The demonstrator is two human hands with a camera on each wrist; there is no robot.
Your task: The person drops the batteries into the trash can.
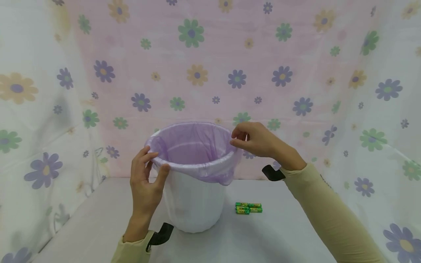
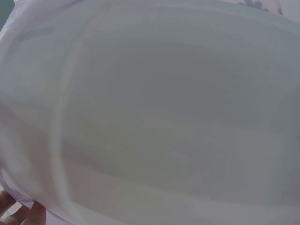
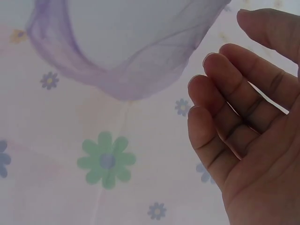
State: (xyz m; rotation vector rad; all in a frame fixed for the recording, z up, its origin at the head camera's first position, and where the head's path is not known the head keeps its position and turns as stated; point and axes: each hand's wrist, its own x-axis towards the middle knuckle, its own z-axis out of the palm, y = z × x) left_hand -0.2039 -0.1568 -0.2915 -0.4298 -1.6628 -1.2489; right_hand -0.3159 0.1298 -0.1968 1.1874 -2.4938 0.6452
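L hand (image 1: 144, 182) grips bin (image 1: 194, 204) rim, prob. steadying; R hand (image 1: 258, 140) loosely bent, empty, by liner (image 1: 215, 176); batts (image 1: 243, 208) btwn bin & worktop (image 1: 279, 233) R edge

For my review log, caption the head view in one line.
Left hand holds a white bin lined with a purple bag; right hand at the opposite side, green batteries nearby.

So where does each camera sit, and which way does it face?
Head: worn on the head, facing forward and down at the white bin; left hand, right hand and sleeves show.
Left wrist: worn there, facing the white bin close up; fingertips lower left.
Right wrist: worn there, facing the flowered backdrop; fingers and palm show.
Head and right wrist share the purple liner.
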